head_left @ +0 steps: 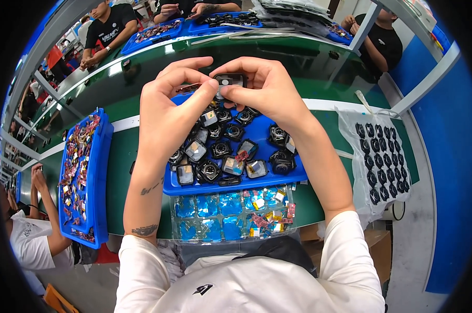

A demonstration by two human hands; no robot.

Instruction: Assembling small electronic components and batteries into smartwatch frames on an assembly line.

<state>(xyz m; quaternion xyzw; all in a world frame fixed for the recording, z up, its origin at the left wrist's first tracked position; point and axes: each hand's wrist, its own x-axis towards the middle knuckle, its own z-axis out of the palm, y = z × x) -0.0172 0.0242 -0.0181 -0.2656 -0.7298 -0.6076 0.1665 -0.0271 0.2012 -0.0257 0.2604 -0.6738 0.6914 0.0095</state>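
Casing in grip of right fingers, left fingers at its edge, hold unclear; green bench beyond

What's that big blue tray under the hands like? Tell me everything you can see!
The blue tray looks like plastic, with a raised rim. It sits flat on the green table, in front of the person. Lots of small black watch-like cases lie jumbled inside it, some showing grey insides, with bare blue patches between. The left hand and right hand hide some of its far side.
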